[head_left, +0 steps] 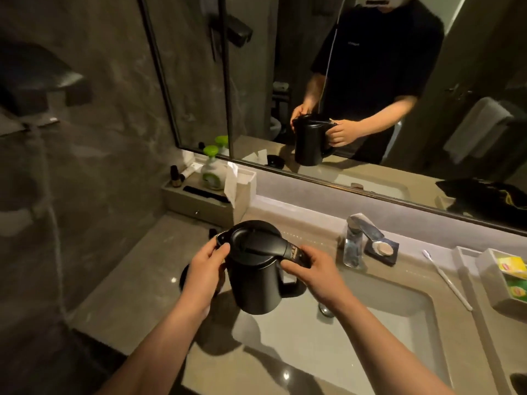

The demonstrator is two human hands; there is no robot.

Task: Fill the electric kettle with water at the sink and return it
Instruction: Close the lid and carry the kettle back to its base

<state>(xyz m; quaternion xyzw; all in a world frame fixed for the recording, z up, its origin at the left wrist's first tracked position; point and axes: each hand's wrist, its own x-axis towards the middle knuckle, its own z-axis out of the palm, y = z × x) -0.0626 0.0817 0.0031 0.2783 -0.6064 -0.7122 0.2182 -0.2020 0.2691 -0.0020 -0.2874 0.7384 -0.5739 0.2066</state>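
A black electric kettle hangs in the air over the left edge of the sink, lid closed. My right hand grips its handle. My left hand touches the spout side of the lid with thumb and fingers. The kettle's round black base sits on the counter to the left, partly hidden behind my left hand. The chrome faucet stands behind the sink, to the right of the kettle.
A grey amenity tray with a green-capped pump bottle sits at the back left. A soap dish, a toothbrush and a tea-bag box lie right of the faucet. A wall mirror reflects the person.
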